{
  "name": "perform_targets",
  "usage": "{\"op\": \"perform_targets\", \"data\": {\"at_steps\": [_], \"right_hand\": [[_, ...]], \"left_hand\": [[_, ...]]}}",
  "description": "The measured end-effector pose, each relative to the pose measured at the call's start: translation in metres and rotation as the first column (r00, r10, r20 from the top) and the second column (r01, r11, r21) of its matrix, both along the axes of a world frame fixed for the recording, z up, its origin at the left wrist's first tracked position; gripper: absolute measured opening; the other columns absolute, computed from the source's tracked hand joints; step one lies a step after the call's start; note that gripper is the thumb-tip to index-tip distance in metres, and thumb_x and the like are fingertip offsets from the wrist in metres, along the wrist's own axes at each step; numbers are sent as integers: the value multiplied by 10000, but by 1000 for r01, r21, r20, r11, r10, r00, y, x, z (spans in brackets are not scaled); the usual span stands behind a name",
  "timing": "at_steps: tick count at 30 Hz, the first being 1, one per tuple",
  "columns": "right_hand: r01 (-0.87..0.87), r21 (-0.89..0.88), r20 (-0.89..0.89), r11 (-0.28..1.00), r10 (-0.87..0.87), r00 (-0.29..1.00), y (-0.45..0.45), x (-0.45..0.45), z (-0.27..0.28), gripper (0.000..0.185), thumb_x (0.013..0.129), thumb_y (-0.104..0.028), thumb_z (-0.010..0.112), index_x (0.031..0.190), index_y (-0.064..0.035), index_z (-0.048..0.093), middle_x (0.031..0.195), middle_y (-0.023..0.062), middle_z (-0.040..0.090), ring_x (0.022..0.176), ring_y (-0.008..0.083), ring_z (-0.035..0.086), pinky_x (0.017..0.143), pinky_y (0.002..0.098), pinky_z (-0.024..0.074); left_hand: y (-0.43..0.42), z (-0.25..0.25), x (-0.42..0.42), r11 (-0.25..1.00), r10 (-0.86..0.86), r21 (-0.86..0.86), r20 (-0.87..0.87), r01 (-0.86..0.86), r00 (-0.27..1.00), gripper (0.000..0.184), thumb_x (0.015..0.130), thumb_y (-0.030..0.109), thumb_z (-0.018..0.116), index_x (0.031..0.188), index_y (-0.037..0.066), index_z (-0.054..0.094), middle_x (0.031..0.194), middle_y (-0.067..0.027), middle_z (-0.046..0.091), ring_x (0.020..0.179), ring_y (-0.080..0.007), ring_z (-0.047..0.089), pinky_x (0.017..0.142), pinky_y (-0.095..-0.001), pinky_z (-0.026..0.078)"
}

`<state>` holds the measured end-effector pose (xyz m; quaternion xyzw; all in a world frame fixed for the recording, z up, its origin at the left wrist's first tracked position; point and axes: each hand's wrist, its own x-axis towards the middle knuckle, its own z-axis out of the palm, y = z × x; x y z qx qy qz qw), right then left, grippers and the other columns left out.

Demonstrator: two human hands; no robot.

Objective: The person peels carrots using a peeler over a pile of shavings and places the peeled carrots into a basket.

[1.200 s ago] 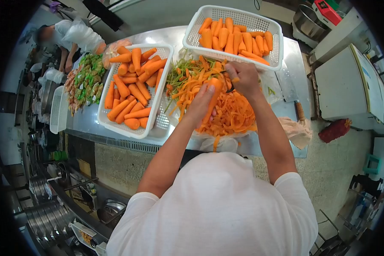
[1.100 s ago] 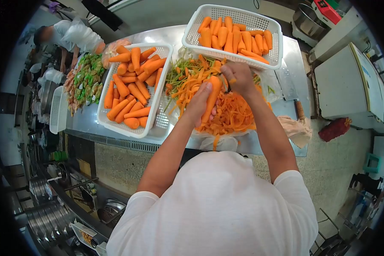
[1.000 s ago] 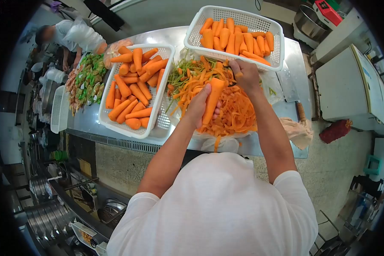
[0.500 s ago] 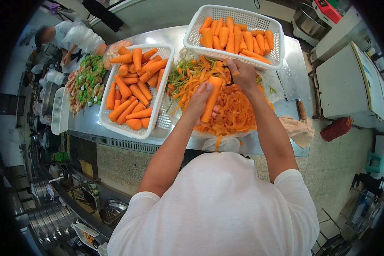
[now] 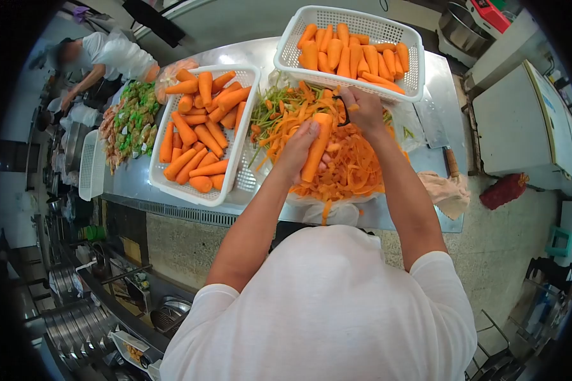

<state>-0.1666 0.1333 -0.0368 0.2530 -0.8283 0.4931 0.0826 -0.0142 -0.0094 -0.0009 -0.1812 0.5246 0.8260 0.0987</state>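
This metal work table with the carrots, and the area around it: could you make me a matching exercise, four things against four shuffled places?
Things
1. Single held, thick orange carrot
2. Curved black tool
3. Broad metal knife with a wooden handle
4. Dark red, rounded sack

Places
A. On the pale speckled floor
B. In the right hand
C. On the metal table, by a pale crumpled cloth
D. In the left hand

Pairs: 1-D, 2-B, 3-C, 4-A

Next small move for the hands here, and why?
Probably draw the black curved peeler along the long orange carrot: the left hand holds it over the heap of thin orange peelings, and the right hand holds the peeler beside the carrot's upper end.
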Motion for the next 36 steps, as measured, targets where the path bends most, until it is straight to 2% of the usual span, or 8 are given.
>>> {"op": "perform_targets", "data": {"at_steps": [3, 7, 11, 15, 19, 27, 31, 36], "right_hand": [[-261, -90, -100, 961, 252, 963, -2, 23, 25, 440, 985, -340, 564, 697, -11, 620, 578, 152, 576, 532, 306, 580, 552, 426, 449], [-45, -13, -108, 999, 43, 993, -2, 2, 4, 425, 981, -323, 572, 700, -7, 611, 577, 158, 555, 521, 334, 538, 558, 450, 427], [-309, -68, -113, 949, 300, 947, -2, 25, 28, 443, 991, -333, 561, 689, -13, 611, 576, 152, 555, 514, 330, 525, 553, 448, 422], [-42, -10, -60, 999, 42, 997, 1, 5, 12, 465, 1000, -358, 549, 684, -22, 615, 577, 132, 577, 523, 318, 542, 555, 449, 437], [-271, 27, -238, 962, 270, 933, -2, 18, 18, 417, 995, -361, 567, 758, -35, 674, 590, 132, 595, 544, 313, 581, 564, 437, 457], [-313, -65, -123, 948, 303, 945, -1, 21, 22, 376, 983, -312, 572, 767, -21, 672, 623, 157, 609, 555, 346, 570, 585, 443, 463], [16, 130, -97, 991, -4, 995, 12, -8, -14, 399, 988, -356, 567, 800, -18, 669, 655, 172, 612, 627, 373, 596, 641, 450, 476], [15, 136, -64, 991, -6, 998, 27, 1, -18, 456, 989, -432, 554, 806, -34, 680, 694, 179, 634, 685, 382, 627, 675, 458, 491]], "left_hand": [[2, -10, 5, 992, -14, 123, 47, 8, 999, 459, 1048, 519, 444, 1223, 102, 520, 813, -60, 606, 558, -110, 568, 403, -230, 481], [-1, -5, 2, 992, -34, 123, 85, 23, 996, 430, 1047, 504, 460, 1174, 101, 537, 810, -55, 611, 533, -107, 570, 397, -228, 476], [1, -3, 11, 1000, -8, 29, -22, 9, 1000, 365, 1053, 459, 475, 1227, 140, 502, 853, -57, 623, 560, -116, 565, 415, -243, 468], [-3, -5, 3, 994, -23, 110, -41, 27, 999, 374, 1046, 460, 489, 1236, 138, 504, 873, -64, 640, 566, -126, 573, 424, -251, 481], [-12, -19, -2, 976, -63, 210, 16, 58, 998, 356, 1047, 451, 489, 1230, 146, 501, 886, -67, 645, 570, -129, 579, 422, -243, 482], [-9, -10, 3, 986, -54, 153, -110, 71, 992, 435, 1038, 486, 486, 1139, 72, 573, 824, -78, 642, 563, -125, 588, 396, -231, 471], [-22, -20, 8, 897, -116, 420, -73, 136, 991, 429, 1036, 473, 498, 1153, 67, 578, 828, -84, 643, 556, -137, 599, 428, -244, 497], [-38, -44, -3, 869, -191, 425, -188, 255, 963, 392, 1019, 416, 554, 1178, 57, 550, 927, -94, 630, 687, -154, 640, 571, -269, 547]]}}
